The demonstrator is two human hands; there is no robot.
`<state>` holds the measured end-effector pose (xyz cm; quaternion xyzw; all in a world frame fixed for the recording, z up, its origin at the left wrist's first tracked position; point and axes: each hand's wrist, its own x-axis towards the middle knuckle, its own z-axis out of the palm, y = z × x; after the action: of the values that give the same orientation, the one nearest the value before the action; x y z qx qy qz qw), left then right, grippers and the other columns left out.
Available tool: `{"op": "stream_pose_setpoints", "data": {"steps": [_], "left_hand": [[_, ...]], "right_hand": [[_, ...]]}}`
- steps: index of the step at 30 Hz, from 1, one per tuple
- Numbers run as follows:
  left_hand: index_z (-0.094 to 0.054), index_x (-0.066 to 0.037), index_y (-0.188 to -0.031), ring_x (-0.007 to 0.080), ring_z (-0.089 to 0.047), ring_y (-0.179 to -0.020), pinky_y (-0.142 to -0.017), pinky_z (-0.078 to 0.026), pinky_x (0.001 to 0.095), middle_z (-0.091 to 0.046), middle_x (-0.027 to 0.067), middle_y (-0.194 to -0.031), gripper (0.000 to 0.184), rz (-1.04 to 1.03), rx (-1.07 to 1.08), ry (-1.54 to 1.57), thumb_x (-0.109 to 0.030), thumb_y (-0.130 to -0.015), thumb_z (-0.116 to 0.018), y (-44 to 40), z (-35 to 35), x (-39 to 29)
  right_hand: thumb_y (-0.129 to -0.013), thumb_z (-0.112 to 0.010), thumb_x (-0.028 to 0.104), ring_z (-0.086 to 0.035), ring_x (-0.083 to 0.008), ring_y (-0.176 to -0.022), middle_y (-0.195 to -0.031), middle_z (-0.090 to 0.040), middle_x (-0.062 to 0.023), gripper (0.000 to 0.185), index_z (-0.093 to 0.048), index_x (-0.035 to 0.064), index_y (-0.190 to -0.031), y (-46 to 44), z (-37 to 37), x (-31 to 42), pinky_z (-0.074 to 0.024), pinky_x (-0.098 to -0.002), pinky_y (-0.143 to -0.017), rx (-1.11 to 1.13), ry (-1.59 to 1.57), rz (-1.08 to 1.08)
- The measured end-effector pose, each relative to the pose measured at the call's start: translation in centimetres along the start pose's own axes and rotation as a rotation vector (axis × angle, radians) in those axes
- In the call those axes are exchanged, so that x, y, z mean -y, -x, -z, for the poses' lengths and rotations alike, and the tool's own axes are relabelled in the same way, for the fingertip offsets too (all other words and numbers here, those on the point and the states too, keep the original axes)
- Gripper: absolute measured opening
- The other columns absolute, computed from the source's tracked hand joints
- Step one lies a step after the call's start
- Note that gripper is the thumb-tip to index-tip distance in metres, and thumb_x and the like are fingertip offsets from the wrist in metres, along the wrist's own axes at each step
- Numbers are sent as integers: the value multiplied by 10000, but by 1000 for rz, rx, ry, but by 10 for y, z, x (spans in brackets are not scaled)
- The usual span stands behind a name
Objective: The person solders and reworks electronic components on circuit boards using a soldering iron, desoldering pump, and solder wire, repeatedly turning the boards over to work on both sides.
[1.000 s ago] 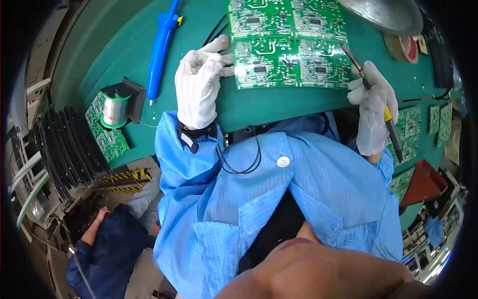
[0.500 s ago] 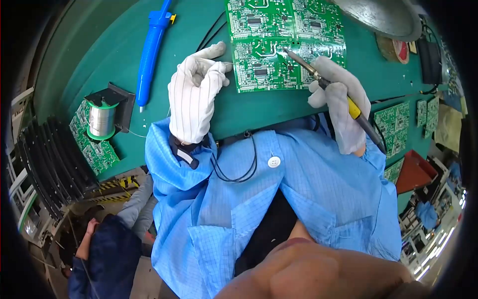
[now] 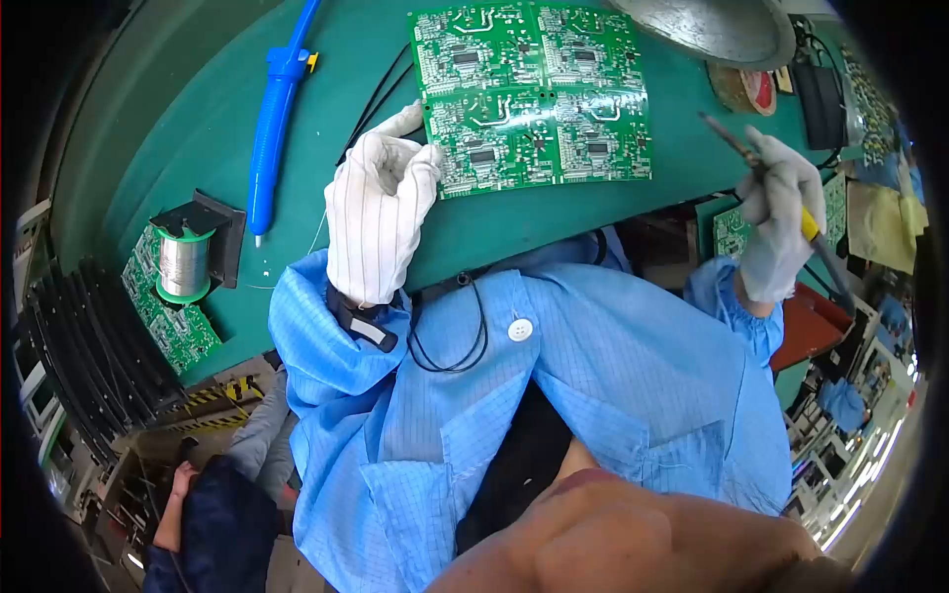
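My left hand (image 3: 381, 208), in a white striped glove, is closed at the left edge of a green circuit board panel (image 3: 539, 109), its fingertips against the edge. A thin solder wire (image 3: 318, 235) runs up to this glove from the side of the spool (image 3: 184, 265); its end is hidden by the fingers. My right hand (image 3: 783, 212), also gloved, grips a soldering iron (image 3: 733, 143) with a black and yellow handle. The iron's tip points up and left, off the panel's right side. The panel shows several sections full of small parts.
A blue desoldering pump (image 3: 277, 138) lies left on the green mat. A round metal dish (image 3: 717, 30) and a tape roll (image 3: 741, 89) sit at the back right. Black curved racks (image 3: 99, 341) stand at left, a red tray (image 3: 813, 321) at right. Another person (image 3: 213, 514) is at lower left.
My right hand has carried the soldering iron off the panel to the right. The panel sits slightly further left, against my left fingertips. The whole view has shifted a little.
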<state>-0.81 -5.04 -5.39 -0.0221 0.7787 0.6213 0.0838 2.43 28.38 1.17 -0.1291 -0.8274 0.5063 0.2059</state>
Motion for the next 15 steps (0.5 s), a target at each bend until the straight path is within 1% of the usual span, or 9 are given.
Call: {"op": "stream_pose_setpoints", "data": {"steps": [1,3,4,5,8,10,11,13,15], "left_hand": [[-637,56,-931,212,-673,-1029,-919,-528,345,-607,289,-1381,274,-5,7,1,-212,-981,-659,-1,2,0],[-658,72,-988,242,-711,-988,-843,-554,386,-743,201,-1124,264,-152,23,-291,-186,-944,-692,-6,3,-2],[-668,69,-960,293,-672,-1160,-915,-532,406,-714,240,-1202,291,-15,-6,-222,-220,-939,-694,-2,-2,-13],[-671,67,-933,290,-658,-1199,-939,-526,382,-702,262,-1220,301,-26,-7,-136,-233,-930,-700,-3,-6,-9],[-668,67,-939,281,-676,-1148,-945,-526,382,-704,270,-1210,301,15,76,-176,-231,-928,-703,-9,-14,-15],[-665,65,-942,283,-692,-1106,-955,-523,383,-733,261,-1112,293,30,65,-122,-226,-931,-700,-10,-22,-14],[-661,61,-983,258,-707,-1043,-916,-537,363,-751,211,-963,303,-20,58,-225,-236,-935,-698,-11,-26,-18],[-656,60,-1028,215,-715,-933,-854,-549,353,-746,158,-878,325,-128,61,-328,-252,-945,-692,-15,-27,-18],[-650,59,-1058,251,-697,-728,-743,-548,387,-725,135,-833,336,31,29,-237,-260,-960,-683,-11,-30,-31]], "right_hand": [[-1000,-615,217,-514,-65,-621,-898,-700,-83,300,-726,-27,-1135,-4,8,-6,-358,-207,-554,-87,3,-69],[-1006,-615,205,-541,-71,-658,-898,-695,-69,306,-722,-27,-1173,-14,20,-17,-388,-213,-593,-182,-6,-29],[-1011,-617,202,-560,-76,-684,-889,-691,-65,311,-716,-25,-1199,-19,24,-19,-408,-219,-615,-217,9,40],[-1016,-619,199,-579,-81,-710,-880,-688,-61,318,-710,-23,-1225,-24,26,-22,-427,-224,-637,-254,31,110],[-1030,-617,230,-637,-105,-801,-927,-704,-81,368,-672,-2,-1310,-41,33,-40,-501,-256,-765,-282,77,248],[-1030,-619,238,-644,-108,-815,-940,-708,-85,380,-667,0,-1323,-52,36,-60,-509,-264,-795,-289,71,264],[-1032,-615,226,-646,-106,-834,-960,-710,-85,377,-665,-3,-1328,-55,36,-72,-511,-270,-816,-209,100,266],[-1034,-612,215,-647,-105,-853,-979,-712,-85,374,-663,-6,-1332,-59,33,-83,-513,-275,-838,-93,98,269],[-1040,-605,150,-631,-90,-869,-1025,-708,-68,328,-674,-10,-1318,-54,33,-88,-500,-237,-833,50,184,198]]}}
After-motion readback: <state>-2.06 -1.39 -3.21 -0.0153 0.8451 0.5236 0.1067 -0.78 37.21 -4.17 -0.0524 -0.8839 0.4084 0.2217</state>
